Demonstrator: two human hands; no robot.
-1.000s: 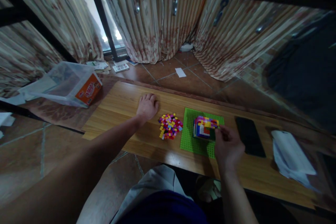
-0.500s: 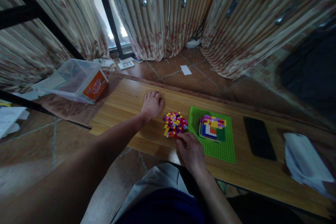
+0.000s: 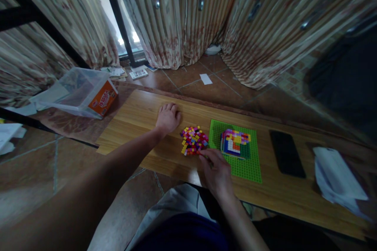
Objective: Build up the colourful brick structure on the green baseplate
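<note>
My left hand (image 3: 168, 119) lies palm down on the wooden board, its fingers stretched out, holding nothing. My right hand (image 3: 217, 168) is at the near right edge of a loose pile of small building bricks (image 3: 193, 138) in yellow, pink, red and purple. Its thumb and forefinger are pinched on a small reddish brick (image 3: 198, 152) there. Right of the pile lies a green studded baseplate (image 3: 250, 170). A low block built of bricks (image 3: 235, 143) stands on it, with blue, white, orange, yellow, pink and green showing on top.
A black phone-like slab (image 3: 287, 153) and a white plastic packet (image 3: 338, 174) lie on the board (image 3: 141, 104) at the right. A clear plastic bin (image 3: 76, 94) with an orange label stands past its left end. Curtains (image 3: 165, 27) hang behind, with papers on the tiled floor.
My right hand has gone left from the built block to the loose pile, and its fingers have closed at the pile's edge. My left hand has stayed on the board. The view shifted slightly.
</note>
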